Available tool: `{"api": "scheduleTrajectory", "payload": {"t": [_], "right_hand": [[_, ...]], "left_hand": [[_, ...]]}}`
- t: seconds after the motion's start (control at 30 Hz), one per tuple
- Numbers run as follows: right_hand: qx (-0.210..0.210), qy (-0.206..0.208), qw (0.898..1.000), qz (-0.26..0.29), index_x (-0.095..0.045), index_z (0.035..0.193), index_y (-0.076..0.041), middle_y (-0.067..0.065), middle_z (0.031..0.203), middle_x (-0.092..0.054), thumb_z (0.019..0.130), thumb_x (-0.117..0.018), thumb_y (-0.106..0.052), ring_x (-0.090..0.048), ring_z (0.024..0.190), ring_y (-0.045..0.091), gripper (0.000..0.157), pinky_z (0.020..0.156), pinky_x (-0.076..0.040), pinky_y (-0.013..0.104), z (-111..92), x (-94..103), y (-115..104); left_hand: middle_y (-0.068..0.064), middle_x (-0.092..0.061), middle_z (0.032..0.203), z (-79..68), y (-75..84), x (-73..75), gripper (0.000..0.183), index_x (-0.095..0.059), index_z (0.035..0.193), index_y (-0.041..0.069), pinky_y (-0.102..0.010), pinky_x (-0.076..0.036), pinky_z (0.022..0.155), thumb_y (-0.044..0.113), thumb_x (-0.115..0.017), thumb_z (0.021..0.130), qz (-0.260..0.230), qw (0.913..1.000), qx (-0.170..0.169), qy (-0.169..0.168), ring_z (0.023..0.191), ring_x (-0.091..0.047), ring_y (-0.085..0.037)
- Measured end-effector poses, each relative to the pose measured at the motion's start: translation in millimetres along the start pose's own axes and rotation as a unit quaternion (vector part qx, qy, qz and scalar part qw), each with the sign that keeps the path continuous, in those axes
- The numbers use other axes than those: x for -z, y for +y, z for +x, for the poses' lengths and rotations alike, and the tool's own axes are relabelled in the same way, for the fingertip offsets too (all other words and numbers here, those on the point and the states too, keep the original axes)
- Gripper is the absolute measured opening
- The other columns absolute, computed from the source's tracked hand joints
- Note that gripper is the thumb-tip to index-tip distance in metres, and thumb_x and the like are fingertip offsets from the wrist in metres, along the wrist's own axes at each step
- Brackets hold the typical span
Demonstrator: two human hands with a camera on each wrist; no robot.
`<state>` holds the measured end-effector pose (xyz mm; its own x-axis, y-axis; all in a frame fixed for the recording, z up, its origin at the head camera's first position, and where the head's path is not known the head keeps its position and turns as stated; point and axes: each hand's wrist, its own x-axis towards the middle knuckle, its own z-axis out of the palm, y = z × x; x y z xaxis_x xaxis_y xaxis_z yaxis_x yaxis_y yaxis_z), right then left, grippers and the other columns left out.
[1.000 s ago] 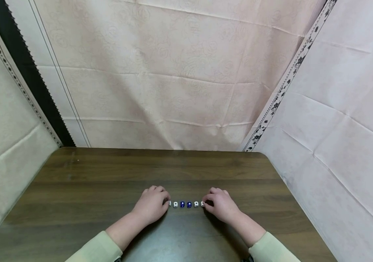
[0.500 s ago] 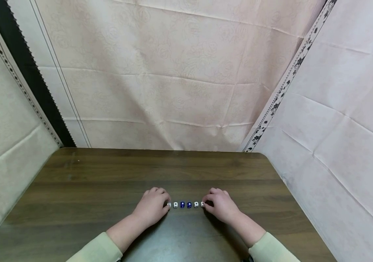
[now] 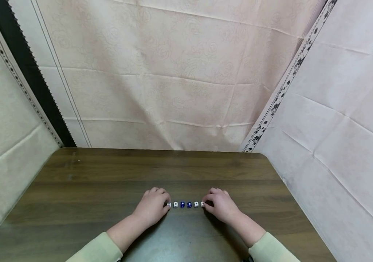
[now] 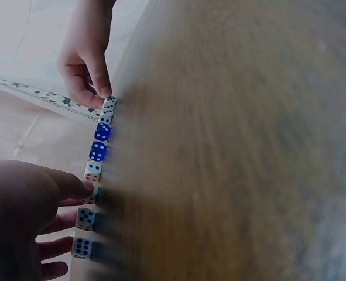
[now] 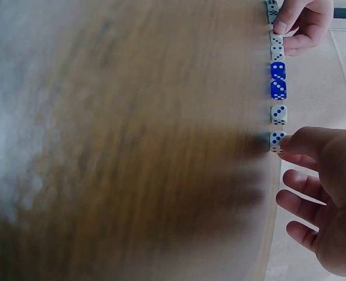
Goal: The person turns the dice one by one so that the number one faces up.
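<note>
The left hand (image 3: 152,205) pinches a white die (image 4: 91,196), and the right hand (image 3: 220,204) pinches the last die on the right (image 5: 276,142). Between them on the brown table (image 3: 186,169) sit two blue dice (image 4: 100,141) with one white die on each side (image 3: 175,205). Two more dice (image 4: 85,219) lie farther left.

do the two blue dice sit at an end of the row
No, white dice stand in the row on both sides of the blue dice.
</note>
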<state>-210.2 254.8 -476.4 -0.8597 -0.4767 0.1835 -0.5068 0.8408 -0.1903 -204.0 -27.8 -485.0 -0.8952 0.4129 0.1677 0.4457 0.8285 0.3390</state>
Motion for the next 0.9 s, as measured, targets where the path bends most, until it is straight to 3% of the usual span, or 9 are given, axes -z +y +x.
{"api": "scheduleTrajectory", "payload": {"t": [0.9], "right_hand": [[0.008,0.002,1.000,-0.011,-0.076,0.091,-0.018,-0.008,0.091,-0.059,0.089,-0.074,-0.022,-0.057,0.084,0.012,0.005,0.077,-0.043,0.038,1.2,-1.2,2.2]], "left_hand": [[0.001,-0.064,0.106,2.0,-0.7,0.1,0.006,-0.073,0.089,0.024,-0.052,-0.042,0.098,0.029,-0.071,0.091,0.014,0.9999,0.008,0.002,0.112,-0.055,-0.028]]}}
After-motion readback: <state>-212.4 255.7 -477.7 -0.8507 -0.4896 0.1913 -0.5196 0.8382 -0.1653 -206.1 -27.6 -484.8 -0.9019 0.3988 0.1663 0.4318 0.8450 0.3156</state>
